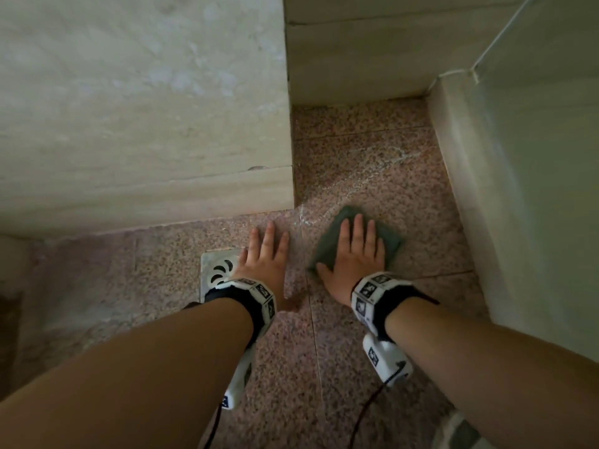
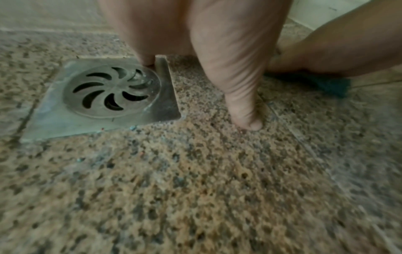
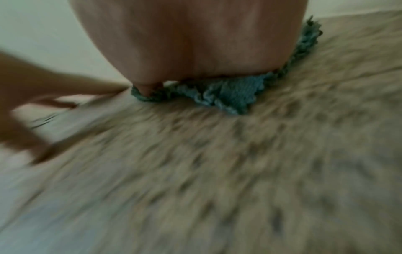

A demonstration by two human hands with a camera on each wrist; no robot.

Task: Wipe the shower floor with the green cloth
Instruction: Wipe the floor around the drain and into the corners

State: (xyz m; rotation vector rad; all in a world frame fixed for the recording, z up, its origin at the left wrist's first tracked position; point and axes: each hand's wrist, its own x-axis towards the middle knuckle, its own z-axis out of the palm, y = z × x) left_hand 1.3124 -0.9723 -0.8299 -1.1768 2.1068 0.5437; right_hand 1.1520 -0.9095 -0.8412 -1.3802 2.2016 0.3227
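The green cloth lies flat on the speckled pink granite shower floor. My right hand presses on it with straight, spread fingers. In the right wrist view the palm covers most of the cloth, whose knitted edge shows; that view is blurred. My left hand rests flat on the bare floor just left of the cloth, partly over the drain's corner. In the left wrist view its thumb touches the floor, and the cloth shows beyond it.
A square metal drain with a round swirl grate sits left of my left hand. A beige stone ledge rises at the left, a wall base at the right. White streaks mark the floor ahead.
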